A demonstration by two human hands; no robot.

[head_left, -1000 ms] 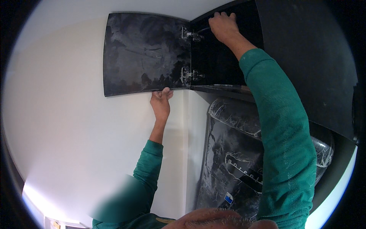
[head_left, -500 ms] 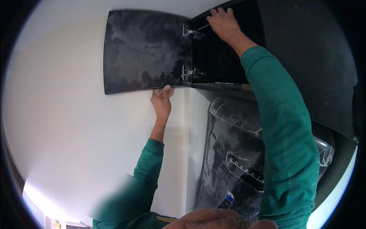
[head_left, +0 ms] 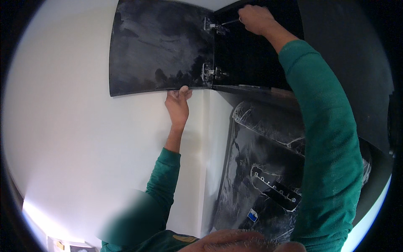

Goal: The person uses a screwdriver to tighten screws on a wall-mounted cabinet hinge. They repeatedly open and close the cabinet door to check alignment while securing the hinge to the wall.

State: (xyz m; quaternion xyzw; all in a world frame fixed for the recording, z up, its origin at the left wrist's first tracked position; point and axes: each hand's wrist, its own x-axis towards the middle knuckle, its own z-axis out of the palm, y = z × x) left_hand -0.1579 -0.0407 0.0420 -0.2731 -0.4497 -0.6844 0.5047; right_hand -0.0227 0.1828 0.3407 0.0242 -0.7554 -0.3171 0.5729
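Note:
A dark, dusty cabinet door [head_left: 155, 46] hangs open at upper left. Two metal hinges, an upper hinge [head_left: 211, 26] and a lower hinge [head_left: 208, 72], join it to the black cabinet [head_left: 256, 54]. My left hand [head_left: 177, 110] pinches the door's bottom edge, near the hinge side. Inside the cabinet's upper part, my right hand [head_left: 257, 19] is closed around a screwdriver [head_left: 230, 22]. Its thin shaft points left at the upper hinge; the handle is hidden in my fingers. Whether the tip sits in a screw I cannot tell.
Below the cabinet is a dark, dusty appliance [head_left: 268, 180] wrapped in clear film. A white wall [head_left: 84, 126] runs along the left, meeting a corner behind my left forearm. Another dark cabinet panel [head_left: 344, 63] stands at right.
The door and cabinet sit slightly higher in view. My right hand has turned, its fingers folding more tightly around the screwdriver. My left hand keeps its grip on the door edge.

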